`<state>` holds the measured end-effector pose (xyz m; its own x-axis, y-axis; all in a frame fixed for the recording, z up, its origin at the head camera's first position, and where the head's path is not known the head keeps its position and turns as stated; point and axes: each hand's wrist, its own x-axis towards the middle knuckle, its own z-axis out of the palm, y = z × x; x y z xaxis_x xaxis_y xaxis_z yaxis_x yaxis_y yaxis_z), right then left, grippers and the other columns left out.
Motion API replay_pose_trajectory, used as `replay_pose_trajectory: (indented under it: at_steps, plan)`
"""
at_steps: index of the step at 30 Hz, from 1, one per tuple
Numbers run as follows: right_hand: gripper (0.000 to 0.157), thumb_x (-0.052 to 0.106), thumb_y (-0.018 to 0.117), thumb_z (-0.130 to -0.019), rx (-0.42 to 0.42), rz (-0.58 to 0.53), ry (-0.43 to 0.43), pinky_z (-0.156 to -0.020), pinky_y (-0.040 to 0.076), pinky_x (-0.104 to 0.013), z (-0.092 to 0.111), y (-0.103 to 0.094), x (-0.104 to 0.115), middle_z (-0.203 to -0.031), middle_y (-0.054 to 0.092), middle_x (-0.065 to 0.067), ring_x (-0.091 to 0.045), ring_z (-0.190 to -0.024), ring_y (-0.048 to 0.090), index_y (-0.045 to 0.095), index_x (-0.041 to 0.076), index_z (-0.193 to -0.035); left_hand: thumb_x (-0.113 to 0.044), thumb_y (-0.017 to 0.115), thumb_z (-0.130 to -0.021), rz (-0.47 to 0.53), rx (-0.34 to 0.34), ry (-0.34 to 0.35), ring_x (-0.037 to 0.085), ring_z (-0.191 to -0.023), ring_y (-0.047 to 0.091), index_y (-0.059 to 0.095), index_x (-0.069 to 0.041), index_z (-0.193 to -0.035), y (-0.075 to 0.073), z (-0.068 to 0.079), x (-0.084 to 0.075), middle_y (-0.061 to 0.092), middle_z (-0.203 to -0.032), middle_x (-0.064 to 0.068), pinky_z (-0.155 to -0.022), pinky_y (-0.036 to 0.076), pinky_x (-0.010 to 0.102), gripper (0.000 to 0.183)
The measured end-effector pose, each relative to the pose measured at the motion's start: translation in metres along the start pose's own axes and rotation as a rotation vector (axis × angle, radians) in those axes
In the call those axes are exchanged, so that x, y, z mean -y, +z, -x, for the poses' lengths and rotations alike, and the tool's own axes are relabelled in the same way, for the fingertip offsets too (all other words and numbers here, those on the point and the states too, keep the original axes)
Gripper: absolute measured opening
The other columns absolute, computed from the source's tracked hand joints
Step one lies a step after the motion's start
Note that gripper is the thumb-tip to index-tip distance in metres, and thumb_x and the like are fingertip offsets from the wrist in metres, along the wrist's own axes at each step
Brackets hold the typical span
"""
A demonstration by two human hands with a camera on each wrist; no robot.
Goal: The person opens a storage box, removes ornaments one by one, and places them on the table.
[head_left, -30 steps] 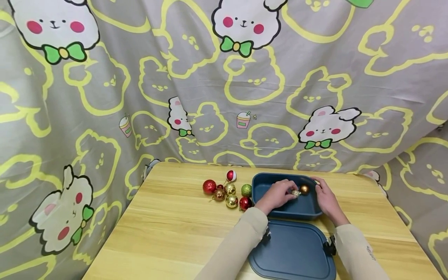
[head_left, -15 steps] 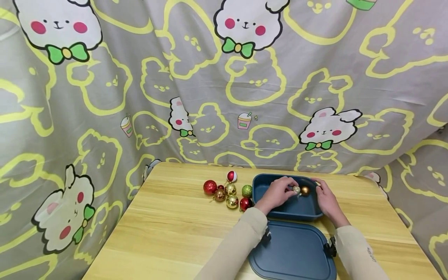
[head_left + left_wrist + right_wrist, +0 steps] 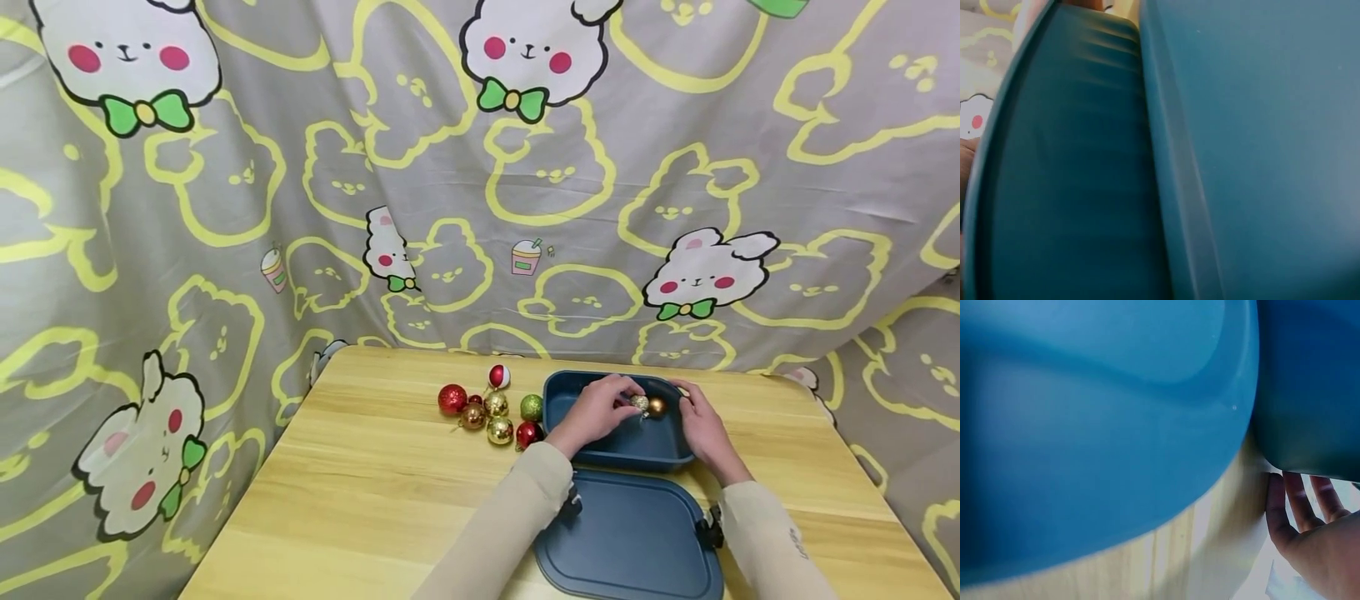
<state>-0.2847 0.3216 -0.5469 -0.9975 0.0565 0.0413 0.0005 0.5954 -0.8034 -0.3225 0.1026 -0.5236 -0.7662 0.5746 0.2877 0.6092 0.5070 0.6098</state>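
My left hand (image 3: pixel 600 408) reaches into a dark blue rectangular box (image 3: pixel 573 446). Its thumb and fingers pinch a small gold glitter Christmas bauble (image 3: pixel 639 402) just above or on the box floor. A copper-gold bauble (image 3: pixel 656 407) lies right beside that one in the box. My right hand (image 3: pixel 703 425) grips the box's right wall near the far corner; its fingers (image 3: pixel 1299 500) press against the outer side in the right wrist view. In the left wrist view the box wall (image 3: pixel 1079 156) hides nearly all of the left hand.
Left of the box lie several baubles, among them a red glitter one (image 3: pixel 452 399), a green one (image 3: pixel 531 407), a shiny gold one (image 3: pixel 499 431) and a red-and-white one (image 3: pixel 498 377). The blue lid (image 3: pixel 630 533) with black clips lies in front, under the forearms. A patterned curtain (image 3: pixel 442 333) hangs behind.
The gold glitter bauble has shifted slightly away from the person and turned, with the left fingertips following. The right hand stays on the box wall.
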Motion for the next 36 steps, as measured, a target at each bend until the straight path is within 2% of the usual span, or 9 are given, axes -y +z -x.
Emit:
replay_pose_trajectory:
  at_steps: [9,16,21,28,36]
  plan:
    - [0.049,0.025,0.019,-0.115,0.01,-0.004,0.007,-0.103,0.037,-0.063,0.002,0.0,0.0,-0.146,0.042,-0.036,-0.052,-0.13,0.042,0.031,0.006,-0.159,-0.027,0.068,-0.1,0.034,0.013,0.018,-0.005,-0.095,0.065,0.069,-0.022,-0.123,-0.008,0.006,-0.006,0.065,-0.123,-0.006,-0.081,0.05,0.005,0.023]
    - [0.048,0.022,0.02,-0.114,-0.008,-0.009,-0.001,-0.102,0.037,-0.062,0.002,0.0,-0.001,-0.143,0.045,-0.036,-0.05,-0.127,0.044,0.033,0.006,-0.158,-0.028,0.067,-0.101,0.03,0.009,0.034,-0.007,-0.096,0.064,0.068,-0.023,-0.125,-0.024,0.016,-0.009,0.065,-0.125,-0.007,-0.082,0.051,0.006,0.024]
    - [0.048,0.022,0.021,-0.114,-0.013,-0.006,-0.013,-0.101,0.038,-0.061,0.002,0.0,-0.001,-0.141,0.046,-0.035,-0.049,-0.124,0.044,0.034,0.005,-0.158,-0.028,0.067,-0.102,0.02,-0.001,0.034,-0.006,-0.097,0.065,0.068,-0.023,-0.126,-0.034,0.023,-0.005,0.065,-0.124,-0.007,-0.083,0.051,0.007,0.025]
    - [0.048,0.023,0.021,-0.115,-0.018,-0.008,-0.023,-0.104,0.036,-0.064,0.001,-0.001,-0.001,-0.149,0.041,-0.037,-0.051,-0.131,0.041,0.034,0.004,-0.157,-0.028,0.067,-0.102,0.019,-0.006,0.046,-0.005,-0.097,0.065,0.068,-0.023,-0.126,-0.042,0.031,-0.001,0.066,-0.122,-0.006,-0.084,0.052,0.008,0.025]
    - [0.049,0.024,0.02,-0.114,-0.013,-0.012,-0.009,-0.104,0.036,-0.063,0.001,0.001,-0.001,-0.147,0.042,-0.035,-0.05,-0.13,0.042,0.034,0.006,-0.158,-0.026,0.067,-0.101,0.036,0.006,0.063,-0.003,-0.096,0.066,0.068,-0.021,-0.126,-0.049,0.046,0.002,0.064,-0.115,-0.004,-0.083,0.052,0.007,0.025]
